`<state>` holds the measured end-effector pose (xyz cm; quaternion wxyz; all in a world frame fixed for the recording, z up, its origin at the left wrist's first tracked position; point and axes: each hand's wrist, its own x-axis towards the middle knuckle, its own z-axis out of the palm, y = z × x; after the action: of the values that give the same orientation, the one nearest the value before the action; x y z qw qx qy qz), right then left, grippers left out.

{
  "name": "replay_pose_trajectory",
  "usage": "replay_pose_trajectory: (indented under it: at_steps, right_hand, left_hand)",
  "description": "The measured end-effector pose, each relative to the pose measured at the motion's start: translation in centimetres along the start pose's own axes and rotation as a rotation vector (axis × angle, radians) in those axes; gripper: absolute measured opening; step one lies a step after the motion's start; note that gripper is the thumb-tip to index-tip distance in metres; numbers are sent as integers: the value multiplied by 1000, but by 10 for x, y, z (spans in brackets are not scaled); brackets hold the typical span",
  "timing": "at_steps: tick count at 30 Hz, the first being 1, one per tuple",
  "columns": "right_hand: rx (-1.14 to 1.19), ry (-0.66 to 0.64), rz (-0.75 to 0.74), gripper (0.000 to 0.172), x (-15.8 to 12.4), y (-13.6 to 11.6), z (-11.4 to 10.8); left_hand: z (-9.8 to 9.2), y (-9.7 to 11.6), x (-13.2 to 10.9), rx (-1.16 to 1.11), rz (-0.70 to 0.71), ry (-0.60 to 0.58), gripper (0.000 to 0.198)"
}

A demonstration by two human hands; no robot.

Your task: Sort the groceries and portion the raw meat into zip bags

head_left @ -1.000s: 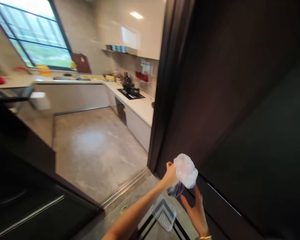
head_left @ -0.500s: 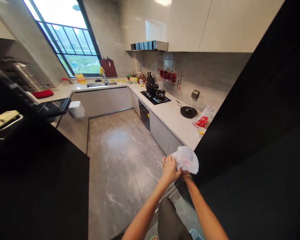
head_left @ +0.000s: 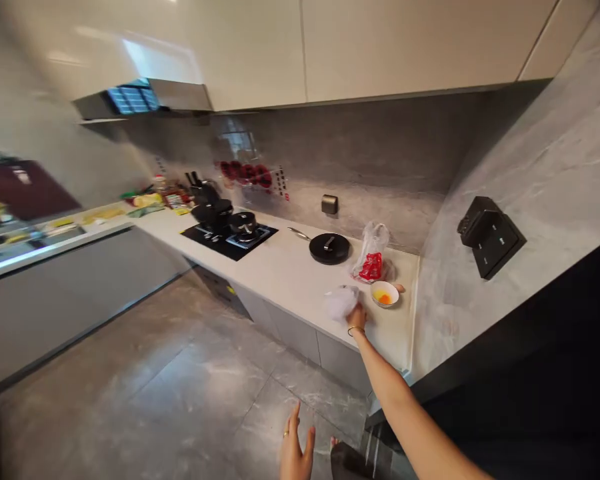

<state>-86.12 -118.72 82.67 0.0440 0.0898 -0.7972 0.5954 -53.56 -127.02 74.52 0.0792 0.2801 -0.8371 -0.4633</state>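
My right hand [head_left: 359,316] reaches out over the white countertop [head_left: 290,273] and is closed on a crumpled clear plastic bag [head_left: 341,302], holding it low over the counter surface. Just to the right of the bag stands a small white bowl [head_left: 385,294] with a yellow egg yolk in it. My left hand [head_left: 297,452] hangs low at the bottom of the view over the floor, fingers spread and holding nothing.
A plastic bag with red print [head_left: 371,255] and a black pan lid [head_left: 329,247] lie behind the bowl. A black hob [head_left: 229,238] with pots sits further left. A black socket block [head_left: 490,235] is on the right wall. Grey tiled floor [head_left: 155,387] spreads below.
I have turned right and stepped toward the counter. The right hand carried the bag from in front of my body out to the counter beside the bowl. The left hand let go and dropped.
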Motion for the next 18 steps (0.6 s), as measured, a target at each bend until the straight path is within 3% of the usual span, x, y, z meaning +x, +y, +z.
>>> replay_pose_trajectory:
  at_steps: [2,4,6,9,11,13,18]
  right_hand:
    - [-58,55,98,53,-11,16,5]
    - [-94,77,151,66,-43,28,5]
    - [-95,91,176,69,-95,39,-2]
    - [-72,138,236,56,-199,55,-28]
    - [-64,218,321,49,-271,65,-58]
    - [-89,397,440,39,-336,72,-101]
    - [-164,935,655,27,-463,82,-240]
  left_hand:
    - [-3,7,14,3,29,-106,53]
    - [-4,24,31,6,107,-206,50]
    - [-1,47,45,4,220,-333,46]
    - [10,86,52,1,408,-647,35]
    - [20,112,44,17,523,-865,29]
    - [36,138,25,39,612,-1032,27]
    - [94,191,-64,67,706,-1404,30]
